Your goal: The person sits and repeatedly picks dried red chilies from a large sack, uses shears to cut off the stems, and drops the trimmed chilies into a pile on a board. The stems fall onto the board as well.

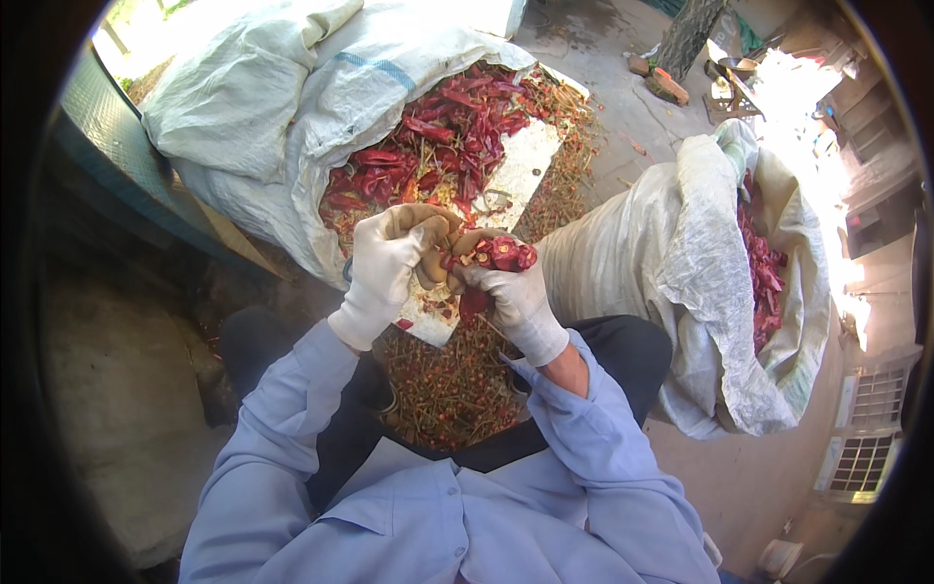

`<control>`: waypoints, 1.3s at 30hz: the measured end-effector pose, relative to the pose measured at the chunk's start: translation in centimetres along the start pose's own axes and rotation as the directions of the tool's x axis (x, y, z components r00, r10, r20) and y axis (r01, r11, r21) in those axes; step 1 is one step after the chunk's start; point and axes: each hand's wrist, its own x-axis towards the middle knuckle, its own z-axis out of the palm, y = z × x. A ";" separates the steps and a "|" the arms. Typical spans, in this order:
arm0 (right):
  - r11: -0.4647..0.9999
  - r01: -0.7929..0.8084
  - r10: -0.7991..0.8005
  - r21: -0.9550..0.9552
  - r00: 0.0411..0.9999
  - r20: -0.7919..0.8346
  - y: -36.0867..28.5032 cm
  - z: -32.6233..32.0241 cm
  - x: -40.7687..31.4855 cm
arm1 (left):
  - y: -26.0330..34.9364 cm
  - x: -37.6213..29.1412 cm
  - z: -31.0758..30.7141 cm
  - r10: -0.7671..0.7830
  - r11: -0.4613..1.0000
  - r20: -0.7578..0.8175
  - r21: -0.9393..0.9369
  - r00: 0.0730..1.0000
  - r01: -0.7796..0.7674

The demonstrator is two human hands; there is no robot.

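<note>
Both my hands wear white knit gloves with tan-coated fingers and meet in front of me. In my right hand (511, 292) is a bunch of dried red chili peppers (503, 254), their round cut-looking ends facing right. A darker red pepper piece (473, 301) hangs below that hand. My left hand (401, 263) has its fingers curled against the bunch's left end; what lies between its fingertips is hidden. Beneath and beyond the hands lies a pale board (533, 164) strewn with pepper bits. Behind it, a heap of red chilies (460, 124) spills from a white woven sack (357, 95).
A second woven sack (620, 226), holding red peppers (759, 270), leans at my right knee. Stems and scraps (452, 394) cover the ground between my legs. A curved metal sheet (117, 139) stands at left. Bricks (665, 87) lie by a tree trunk (689, 40).
</note>
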 end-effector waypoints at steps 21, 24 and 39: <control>0.976 0.067 -0.072 -0.207 0.997 -0.020 -1.6 -0.1 -0.1 | 4.7 1.0 -3.0 -0.214 0.877 0.150 0.465 0.965 0.122; 0.895 0.090 -0.113 -0.437 0.993 -0.026 -1.8 -0.3 -0.1 | 2.9 -0.2 -1.1 0.005 0.915 0.163 0.398 0.987 -0.070; 0.756 0.103 -0.153 -0.647 0.988 -0.021 -0.7 -0.4 0.6 | -1.3 -0.5 -1.2 0.308 0.660 0.274 0.628 0.911 -0.412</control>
